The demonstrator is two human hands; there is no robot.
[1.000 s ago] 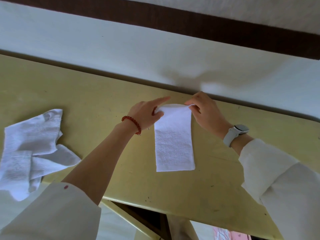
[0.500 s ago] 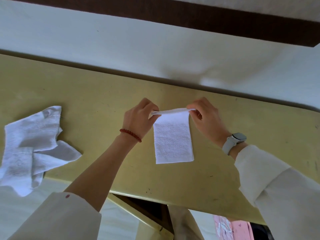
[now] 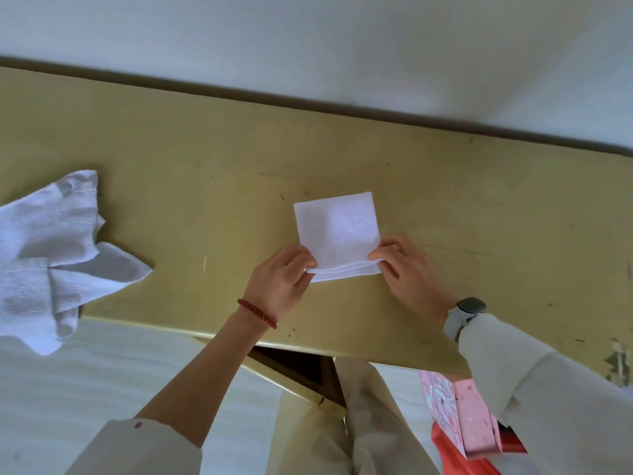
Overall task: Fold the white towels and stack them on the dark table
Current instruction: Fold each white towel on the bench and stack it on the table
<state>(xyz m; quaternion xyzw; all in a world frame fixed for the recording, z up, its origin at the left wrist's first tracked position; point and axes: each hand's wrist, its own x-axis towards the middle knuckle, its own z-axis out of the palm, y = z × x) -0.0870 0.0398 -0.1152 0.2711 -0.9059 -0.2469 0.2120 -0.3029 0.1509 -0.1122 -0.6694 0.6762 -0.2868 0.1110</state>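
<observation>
White towel (image 3: 337,231) is lying folded on the surface (image 3: 479,214) because your hands, left (image 3: 281,282) and right (image 3: 407,272), are pinching its near corners to square the edges.

The person wore a cream long-sleeved garment. The left sleeve (image 3: 137,447) was pushed up past the forearm and bore a small red dot near its cuff. A red beaded bracelet (image 3: 257,313) circled the left wrist. The right wrist carried a watch (image 3: 471,306) with a grey face on a pale grey strap. The right sleeve (image 3: 534,389) reached the wrist. Cream trousers (image 3: 359,423) covered the legs.
</observation>
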